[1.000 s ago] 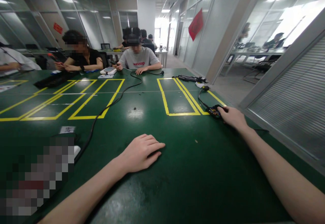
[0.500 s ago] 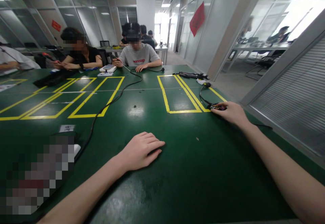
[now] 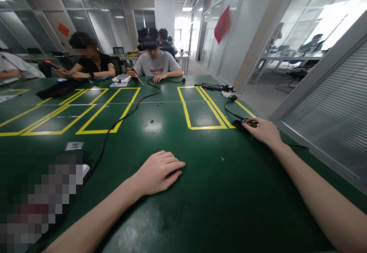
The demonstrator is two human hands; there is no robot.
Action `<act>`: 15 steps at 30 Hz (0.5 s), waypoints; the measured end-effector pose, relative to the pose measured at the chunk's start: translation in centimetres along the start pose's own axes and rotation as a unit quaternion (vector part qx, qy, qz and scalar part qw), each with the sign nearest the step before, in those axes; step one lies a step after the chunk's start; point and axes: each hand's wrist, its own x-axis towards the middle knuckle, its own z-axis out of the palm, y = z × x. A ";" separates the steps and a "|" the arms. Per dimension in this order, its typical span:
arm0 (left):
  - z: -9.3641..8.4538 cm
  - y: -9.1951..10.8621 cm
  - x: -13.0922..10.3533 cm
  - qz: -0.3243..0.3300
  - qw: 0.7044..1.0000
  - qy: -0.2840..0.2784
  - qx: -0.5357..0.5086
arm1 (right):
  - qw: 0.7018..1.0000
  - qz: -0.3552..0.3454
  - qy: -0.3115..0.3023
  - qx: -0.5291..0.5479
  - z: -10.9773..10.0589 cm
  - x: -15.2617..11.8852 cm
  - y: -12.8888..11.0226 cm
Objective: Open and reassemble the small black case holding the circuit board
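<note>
1. The person's right hand (image 3: pixel 265 132) grips a black device (image 3: pixel 249 121), thumb and fingers pinched on its near edge; whether the device touches the table (image 3: pixel 218 199) cannot be told.
2. Just beyond that hand, a short cable (image 3: pixel 225 107) curves from the device to a dark end piece (image 3: pixel 233 98).
3. Well to the device's left, the left hand (image 3: pixel 159 172) rests palm down, fingers extended and close together.
4. Left of the left hand runs a long black cord (image 3: pixel 104 142).

Black device (image 3: pixel 249 122) partly behind right hand (image 3: pixel 266 132)
</note>
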 end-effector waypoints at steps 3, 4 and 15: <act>0.0 0.0 0.0 0.000 1.000 -0.001 0.004 | 0.999 -0.027 -0.018 0.000 -0.1 -0.5 -0.9; 0.0 0.0 0.0 -0.001 1.000 -0.002 0.004 | 0.999 -0.044 -0.021 0.006 0.0 -0.7 -1.4; -0.1 0.4 -0.1 -0.002 0.999 0.050 0.004 | 0.854 -0.448 -0.132 0.229 0.9 -13.6 -12.9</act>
